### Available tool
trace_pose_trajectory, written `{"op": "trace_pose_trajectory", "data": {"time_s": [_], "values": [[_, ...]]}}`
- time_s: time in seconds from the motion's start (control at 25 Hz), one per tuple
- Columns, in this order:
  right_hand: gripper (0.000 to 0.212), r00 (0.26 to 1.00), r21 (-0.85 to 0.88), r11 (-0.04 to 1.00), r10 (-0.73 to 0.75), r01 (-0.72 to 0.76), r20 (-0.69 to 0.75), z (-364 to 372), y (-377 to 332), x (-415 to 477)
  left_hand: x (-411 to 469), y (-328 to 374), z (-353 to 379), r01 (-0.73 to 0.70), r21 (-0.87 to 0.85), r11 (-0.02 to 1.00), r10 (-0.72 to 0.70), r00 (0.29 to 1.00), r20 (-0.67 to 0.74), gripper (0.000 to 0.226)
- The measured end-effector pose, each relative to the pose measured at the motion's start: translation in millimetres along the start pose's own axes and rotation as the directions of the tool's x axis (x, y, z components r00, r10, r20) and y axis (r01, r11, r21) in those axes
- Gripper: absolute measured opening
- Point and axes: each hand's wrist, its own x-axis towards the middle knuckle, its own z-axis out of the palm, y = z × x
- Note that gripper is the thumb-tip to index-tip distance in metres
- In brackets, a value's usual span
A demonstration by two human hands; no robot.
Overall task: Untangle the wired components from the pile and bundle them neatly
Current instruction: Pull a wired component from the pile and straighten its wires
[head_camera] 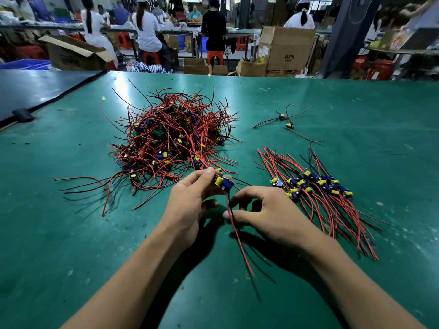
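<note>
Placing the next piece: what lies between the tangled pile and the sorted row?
Head view: bare green mat; at its near end, the left hand holds one component.

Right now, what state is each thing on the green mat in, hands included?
Heap of red-and-black wired components: tangled.
Row of wired components, right: laid side by side, no tie visible.
Two stray wired components farther back: loose, separate.
Blue-and-yellow component: lifted, pinched by left hand.
Its red and black wires: pinched by right hand.

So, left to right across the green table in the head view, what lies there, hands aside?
Small black block on the seam → tangled pile of red and black wired components → neat row of sorted wired components.
</note>
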Motion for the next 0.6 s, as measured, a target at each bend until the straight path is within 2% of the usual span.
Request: {"op": "trace_pose_trajectory", "data": {"time_s": [0.08,0.16,0.2,0.28,0.36,0.44,0.52,0.6], "values": [[0.030,0.994,-0.102,0.991,-0.090,0.085,-0.055,7,-1,-1,1,2,-1,-0.001,-0.032,0.999,0.000,0.999,-0.041,0.010],[0.037,0.980,-0.133,0.982,-0.153,0.136,-0.130,13,-2,-2,0,2,-1,0.028,-0.068,0.997,-0.030,0.999,-0.030,0.012],[0.036,0.971,-0.092,0.985,-0.158,0.144,-0.178,15,-4,-2,-1,2,-1,0.048,-0.088,0.995,-0.049,0.999,-0.012,0.014],[0.031,0.965,0.156,0.983,-0.050,0.093,-0.258,18,-9,-2,-1,1,-1,0.062,-0.118,0.991,-0.059,0.998,0.034,0.010],[0.028,0.965,0.515,0.857,0.105,0.035,-0.239,16,-15,1,-1,1,-3,0.069,-0.181,0.981,-0.052,0.994,0.094,0.004],[0.025,0.970,0.748,0.663,0.197,-0.026,-0.141,9,-17,4,-2,2,-5,0.116,-0.282,0.953,-0.063,0.980,0.191,0.014],[0.023,0.979,0.863,0.488,0.200,-0.132,0.036,0,-18,2,-2,2,-4,0.188,-0.323,0.928,-0.095,0.955,0.281,0.028],[0.022,0.970,0.906,0.350,0.123,-0.238,0.208,-8,-18,-1,-3,1,-2,0.243,-0.317,0.917,-0.139,0.937,0.320,0.028]]}}
